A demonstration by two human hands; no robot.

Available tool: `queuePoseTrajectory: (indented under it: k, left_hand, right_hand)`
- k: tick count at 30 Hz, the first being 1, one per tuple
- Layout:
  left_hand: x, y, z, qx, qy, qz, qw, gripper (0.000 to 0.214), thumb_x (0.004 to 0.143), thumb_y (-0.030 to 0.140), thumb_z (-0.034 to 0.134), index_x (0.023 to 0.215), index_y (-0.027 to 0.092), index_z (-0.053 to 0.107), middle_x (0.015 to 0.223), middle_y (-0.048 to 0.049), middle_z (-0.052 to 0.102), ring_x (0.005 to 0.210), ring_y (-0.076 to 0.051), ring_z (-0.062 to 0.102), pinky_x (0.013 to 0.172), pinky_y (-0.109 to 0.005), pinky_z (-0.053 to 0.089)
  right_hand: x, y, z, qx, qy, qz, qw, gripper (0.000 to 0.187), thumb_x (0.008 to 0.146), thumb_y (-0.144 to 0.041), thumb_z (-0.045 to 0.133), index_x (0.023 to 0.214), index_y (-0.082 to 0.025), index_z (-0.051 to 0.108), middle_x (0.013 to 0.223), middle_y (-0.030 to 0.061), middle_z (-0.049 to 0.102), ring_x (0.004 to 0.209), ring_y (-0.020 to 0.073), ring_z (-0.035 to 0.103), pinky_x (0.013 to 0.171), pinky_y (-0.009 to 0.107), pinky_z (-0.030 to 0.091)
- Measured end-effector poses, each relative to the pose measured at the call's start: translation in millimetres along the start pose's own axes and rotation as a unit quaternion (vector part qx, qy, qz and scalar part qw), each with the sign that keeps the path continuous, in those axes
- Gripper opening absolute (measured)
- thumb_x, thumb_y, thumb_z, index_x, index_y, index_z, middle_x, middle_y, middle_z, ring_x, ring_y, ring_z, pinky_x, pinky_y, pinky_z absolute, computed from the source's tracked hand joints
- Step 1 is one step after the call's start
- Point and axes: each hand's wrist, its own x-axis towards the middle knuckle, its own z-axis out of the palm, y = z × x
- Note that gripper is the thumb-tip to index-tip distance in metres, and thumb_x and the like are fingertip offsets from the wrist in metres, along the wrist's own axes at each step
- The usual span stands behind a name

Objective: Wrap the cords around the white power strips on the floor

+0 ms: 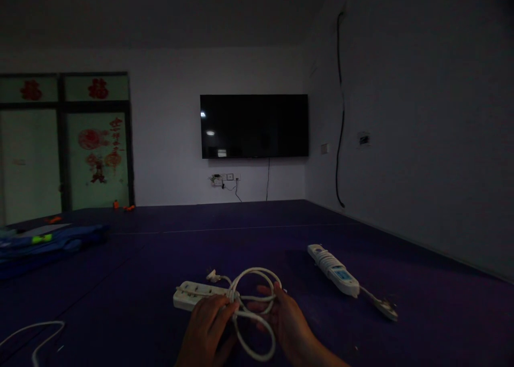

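Note:
A white power strip (185,301) lies on the dark blue surface, its white cord (257,356) gathered in loops to its right. My left hand (211,324) is closed around the bunched cord at the strip's right end. With curled fingers, my right hand (285,321) grips the right side of the loops, thumb on the cord. The plug (213,275) rests just behind the strip, joined to a short run of cord. Part of the strip is hidden behind my left hand.
To the right lies another power strip (335,270) wrapped in its cord, its plug (385,308) trailing. A loose white cable (48,322) is at the lower left. Folded blue clothing (76,239) sits farther left. A wall-mounted television (254,126) and glass doors (96,163) stand beyond.

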Motion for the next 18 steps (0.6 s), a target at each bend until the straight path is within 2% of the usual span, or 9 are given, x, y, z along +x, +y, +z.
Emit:
queuePoseTrajectory:
  k: [4, 9, 12, 15, 18]
  left_hand:
    - [3.0, 1.4, -4.1, 0.023, 0.012, 0.004, 1.0, 0.047, 0.079, 0.03, 0.057, 0.125, 0.021, 0.05, 0.107, -0.0101, 0.064, 0.096, -0.022, 0.061, 0.082, -0.033, 0.05]
    - [1.3, 0.6, -3.2, 0.015, 0.032, -0.002, 0.999, 0.037, 0.081, 0.029, 0.054, 0.117, 0.021, 0.055, 0.102, -0.0091, 0.066, 0.092, -0.02, 0.063, 0.08, -0.03, 0.05]
    - [-3.0, 0.1, -0.7, -0.004, 0.051, -0.043, 0.998, 0.032, 0.081, 0.033, 0.055, 0.112, 0.023, 0.058, 0.098, -0.0077, 0.067, 0.089, -0.02, 0.063, 0.079, -0.03, 0.051]
    - [-5.4, 2.5, -0.7, -0.042, 0.079, -0.137, 0.987, 0.03, 0.083, 0.039, 0.051, 0.108, 0.024, 0.059, 0.1, -0.0078, 0.065, 0.092, -0.022, 0.062, 0.081, -0.034, 0.051]
    - [-2.6, 5.6, -4.5, -0.101, 0.093, -0.214, 0.967, 0.029, 0.086, 0.04, 0.045, 0.106, 0.024, 0.06, 0.102, -0.0075, 0.064, 0.096, -0.023, 0.061, 0.082, -0.038, 0.051]
  right_hand:
    - [-1.7, 3.3, 1.7, 0.056, 0.027, 0.041, 0.997, 0.054, 0.084, -0.06, 0.032, 0.091, -0.014, 0.06, 0.062, 0.0113, 0.067, 0.062, 0.0236, 0.067, 0.053, 0.031, 0.05]
    - [-2.4, 7.4, 1.9, 0.03, 0.018, 0.053, 0.998, 0.055, 0.083, -0.061, 0.033, 0.092, -0.014, 0.06, 0.059, 0.0087, 0.065, 0.045, 0.0185, 0.06, 0.043, 0.027, 0.045]
    - [-0.8, 11.4, -1.8, -0.028, 0.018, 0.0, 0.999, 0.057, 0.078, -0.065, 0.04, 0.088, -0.013, 0.06, 0.054, 0.0055, 0.062, 0.038, 0.0155, 0.055, 0.038, 0.025, 0.041]
    - [1.5, 14.2, -7.2, -0.079, 0.058, -0.081, 0.992, 0.058, 0.071, -0.068, 0.049, 0.083, -0.012, 0.06, 0.052, 0.0029, 0.059, 0.036, 0.0131, 0.052, 0.035, 0.022, 0.037]
    - [2.7, 13.7, -12.8, -0.105, 0.077, -0.132, 0.983, 0.058, 0.069, -0.065, 0.054, 0.094, -0.013, 0.06, 0.069, 0.0055, 0.065, 0.037, 0.0107, 0.05, 0.034, 0.022, 0.034]
